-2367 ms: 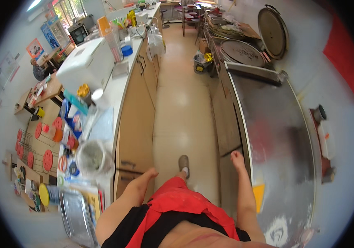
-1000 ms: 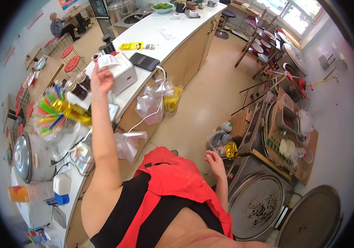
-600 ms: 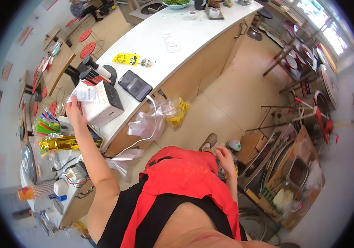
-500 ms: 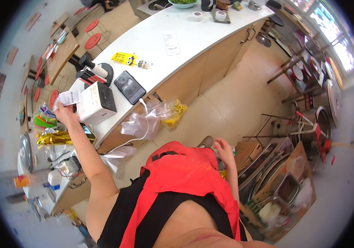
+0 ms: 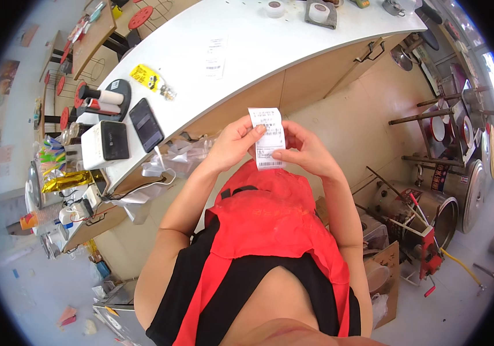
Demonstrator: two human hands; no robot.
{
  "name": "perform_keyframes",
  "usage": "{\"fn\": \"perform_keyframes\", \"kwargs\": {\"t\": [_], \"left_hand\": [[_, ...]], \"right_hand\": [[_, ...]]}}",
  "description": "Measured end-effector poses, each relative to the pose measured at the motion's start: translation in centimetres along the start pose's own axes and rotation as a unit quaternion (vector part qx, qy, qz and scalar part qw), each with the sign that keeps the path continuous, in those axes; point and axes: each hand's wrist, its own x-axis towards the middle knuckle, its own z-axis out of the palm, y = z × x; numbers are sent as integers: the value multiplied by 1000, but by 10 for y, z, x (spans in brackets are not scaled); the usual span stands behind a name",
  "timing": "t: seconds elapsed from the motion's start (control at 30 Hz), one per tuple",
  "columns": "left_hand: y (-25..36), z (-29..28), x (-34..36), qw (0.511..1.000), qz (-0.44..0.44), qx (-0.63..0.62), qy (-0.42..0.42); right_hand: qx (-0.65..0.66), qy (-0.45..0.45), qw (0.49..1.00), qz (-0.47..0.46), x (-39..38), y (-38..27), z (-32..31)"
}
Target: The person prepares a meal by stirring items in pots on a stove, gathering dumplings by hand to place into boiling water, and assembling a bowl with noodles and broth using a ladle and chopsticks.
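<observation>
The person wears a bright red apron (image 5: 270, 225) of thin, slightly crinkled cloth, with a dark strap at its top edge just below the left hand (image 5: 232, 144) and right hand (image 5: 307, 151). Under it is a black sleeveless top (image 5: 258, 288). Both forearms are bare, with no sleeves, gloves or jewellery visible.

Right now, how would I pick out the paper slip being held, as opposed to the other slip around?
Start at the long white counter curving across the top. Below its edge, in front of the red apron, the left hand and right hand pinch a narrow white printed slip. The other slip lies flat on the counter, untouched.
</observation>
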Motion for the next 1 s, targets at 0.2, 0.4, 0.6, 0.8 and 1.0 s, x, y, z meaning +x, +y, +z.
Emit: {"fn": "perform_keyframes", "kwargs": {"t": [0.2, 0.4, 0.6, 0.8, 1.0], "left_hand": [[8, 6, 79, 978, -43, -205, -27], [18, 8, 139, 961, -87, -235, -113], [27, -2, 168, 964, -81, -233, -98], [11, -34, 160, 981, -125, -136, -53], [31, -49, 143, 982, -47, -46, 175]], "right_hand": [[43, 67, 996, -47, 34, -28, -54], [3, 141, 985, -96, 73, -53, -102], [19, 155, 986, -65, 119, -55, -115], [-75, 153, 985, -9, 182, -72, -128], [-133, 128, 981, -61, 249, -81, -124]]}}
